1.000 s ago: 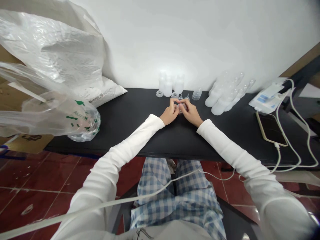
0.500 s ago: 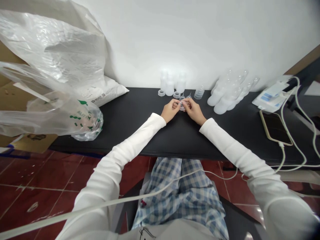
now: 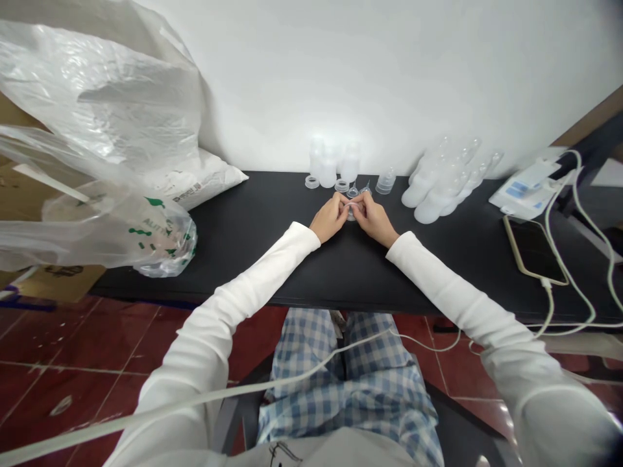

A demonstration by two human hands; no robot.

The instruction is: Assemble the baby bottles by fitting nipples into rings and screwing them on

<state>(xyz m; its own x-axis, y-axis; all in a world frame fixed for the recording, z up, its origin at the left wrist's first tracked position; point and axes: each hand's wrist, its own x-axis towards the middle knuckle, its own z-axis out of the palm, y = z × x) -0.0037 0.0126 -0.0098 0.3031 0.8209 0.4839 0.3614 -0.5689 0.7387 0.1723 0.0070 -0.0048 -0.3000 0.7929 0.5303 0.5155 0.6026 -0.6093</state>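
Note:
My left hand [image 3: 329, 216] and my right hand [image 3: 374, 219] meet above the black table. Both are closed, fingertips and thumbs pinching a small clear plastic ring [image 3: 351, 216] from its two sides. My fingers cover much of it, and whether another part sits inside it I cannot tell. Just beyond my fingers lie two clear pointed nipple-like pieces [image 3: 352, 191]. A screw ring [image 3: 342, 185] and another screw ring [image 3: 312, 182] rest in front of a few frosted bottles [image 3: 328, 170] near the wall. Ribbed clear caps [image 3: 386, 181] stand stacked to the right.
Several frosted bottles with clear tops [image 3: 438, 188] lie in a group on the right. Beyond them are a white-and-blue pack [image 3: 525, 188], a phone [image 3: 534, 250] and white cables [image 3: 586, 305]. Large plastic bags [image 3: 160, 227] fill the left end of the black table [image 3: 243, 259].
My fingers have shifted around the clear ring, thumbs now closer together over it. The view has moved slightly; the other pieces on the table stay in place.

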